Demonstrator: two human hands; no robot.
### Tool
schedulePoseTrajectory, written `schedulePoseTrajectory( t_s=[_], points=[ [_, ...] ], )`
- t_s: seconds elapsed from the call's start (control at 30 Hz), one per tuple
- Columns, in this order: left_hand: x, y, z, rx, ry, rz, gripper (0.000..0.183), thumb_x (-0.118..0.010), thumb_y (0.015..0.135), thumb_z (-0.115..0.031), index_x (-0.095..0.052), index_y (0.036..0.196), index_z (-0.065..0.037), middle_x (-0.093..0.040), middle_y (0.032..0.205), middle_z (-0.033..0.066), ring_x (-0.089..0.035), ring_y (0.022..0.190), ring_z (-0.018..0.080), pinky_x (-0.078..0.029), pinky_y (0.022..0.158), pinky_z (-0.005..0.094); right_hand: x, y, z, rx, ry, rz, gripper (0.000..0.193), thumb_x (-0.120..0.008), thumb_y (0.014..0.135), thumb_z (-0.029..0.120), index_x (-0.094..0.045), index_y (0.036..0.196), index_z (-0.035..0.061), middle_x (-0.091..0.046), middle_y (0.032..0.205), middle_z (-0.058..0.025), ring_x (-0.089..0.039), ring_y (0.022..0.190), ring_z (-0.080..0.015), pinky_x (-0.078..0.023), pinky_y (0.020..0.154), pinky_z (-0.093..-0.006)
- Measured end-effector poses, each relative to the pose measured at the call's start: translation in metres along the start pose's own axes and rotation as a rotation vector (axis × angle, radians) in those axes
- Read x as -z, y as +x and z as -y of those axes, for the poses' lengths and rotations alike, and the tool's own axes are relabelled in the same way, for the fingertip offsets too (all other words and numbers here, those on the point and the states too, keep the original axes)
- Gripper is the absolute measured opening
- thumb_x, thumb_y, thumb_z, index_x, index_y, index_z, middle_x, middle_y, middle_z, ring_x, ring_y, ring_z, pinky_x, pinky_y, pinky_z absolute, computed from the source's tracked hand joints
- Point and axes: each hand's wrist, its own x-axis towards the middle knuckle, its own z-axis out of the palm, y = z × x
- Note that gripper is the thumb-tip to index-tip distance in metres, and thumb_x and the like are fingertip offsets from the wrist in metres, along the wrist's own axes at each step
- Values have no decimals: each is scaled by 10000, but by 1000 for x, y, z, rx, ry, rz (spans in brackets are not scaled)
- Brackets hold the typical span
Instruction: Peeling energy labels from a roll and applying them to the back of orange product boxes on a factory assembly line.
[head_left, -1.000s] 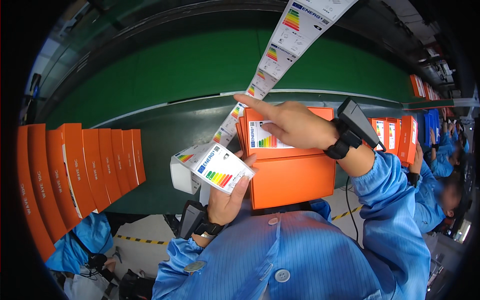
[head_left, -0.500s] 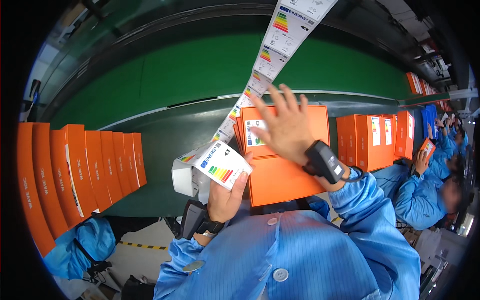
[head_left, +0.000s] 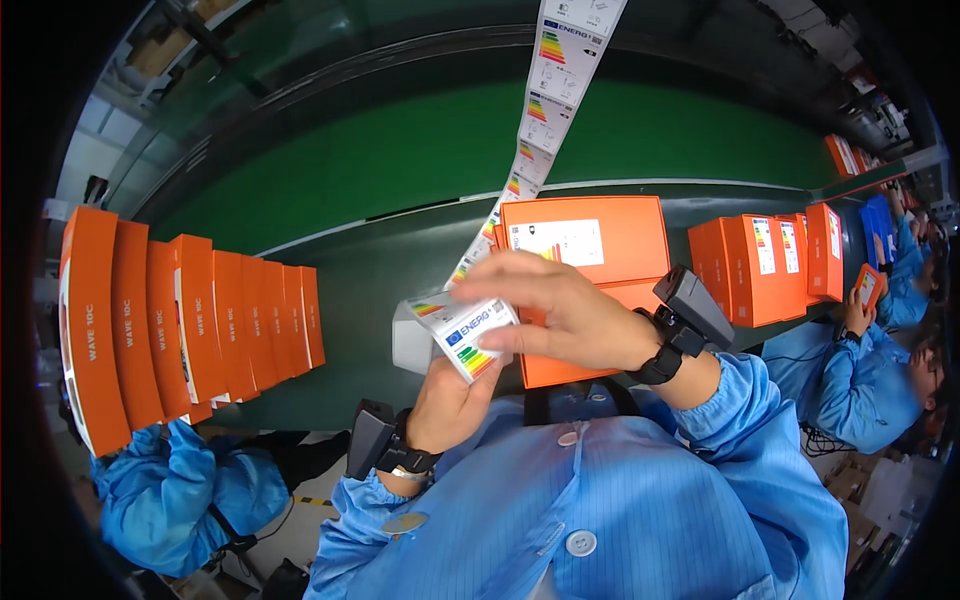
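My left hand (head_left: 452, 405) is closed around a strip of white energy labels, its thumb beneath the front label (head_left: 470, 335) with coloured bars. Over that label reaches my right hand (head_left: 570, 315), fingers stretched along its upper edge and thumb touching its right part, with a gap between. A white block-like roll or box (head_left: 410, 342) sits just left of the strip; what it is I cannot tell. Behind my right hand lies an orange box (head_left: 635, 230) bearing a label (head_left: 575, 243). Another orange surface (head_left: 550, 372) shows below my right wrist.
A long label strip (head_left: 550, 100) runs back across the green belt (head_left: 400, 150). Orange boxes (head_left: 215, 320) stand in a row at left, others (head_left: 745, 270) at right. A co-worker (head_left: 855, 385) holds an orange box on the right; another blue-clad person (head_left: 190, 500) is lower left.
My right hand has moved left from the orange box to the label in my left hand. The upper box's label is now more uncovered and appears turned. The view has shifted slightly.
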Motion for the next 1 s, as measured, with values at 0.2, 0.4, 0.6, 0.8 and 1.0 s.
schedulePoseTrajectory(
  t_s=[0.2,0.4,0.6,0.8,1.0],
  points=[
    [7,-16,-27,383,-940,78,371,-504,867,-186,-447,1190,-13,-543,1111,106,-535,1043,225,-421,875,350,-25,-21,0,98,-10,39,250,-651,778,122,-624,1008,27,-585,972,-85,-564,897,-228,-456,780,-312],
    [4,-19,-32,691,-1421,-69,412,-448,888,-189,-364,1248,-5,-485,1193,101,-482,1106,197,-375,944,354,-37,-35,-3,330,-357,-146,263,-691,703,108,-628,944,26,-611,939,-73,-562,894,-241,-459,774,-348],
    [-2,-22,-31,655,-1360,-70,405,-453,882,-171,-369,1244,-10,-504,1166,95,-492,1085,187,-368,943,345,-42,-48,-4,422,-409,-250,233,-699,671,82,-641,891,31,-618,938,-63,-549,877,-249,-446,745,-353],
    [-5,-19,-21,634,-1297,-130,409,-436,886,-206,-423,1222,26,-535,1160,118,-517,1066,205,-378,938,340,-36,-57,29,443,-388,-285,166,-690,687,45,-644,845,24,-599,1005,-103,-540,948,-296,-445,811,-393],
    [37,-15,20,339,-830,-505,501,-389,899,-295,-406,1238,73,-478,1251,185,-443,1182,259,-368,976,361,6,-59,47,334,525,-479,307,-523,863,55,-476,1162,6,-563,1058,-169,-565,972,-247,-462,819,-361]
  ],
)
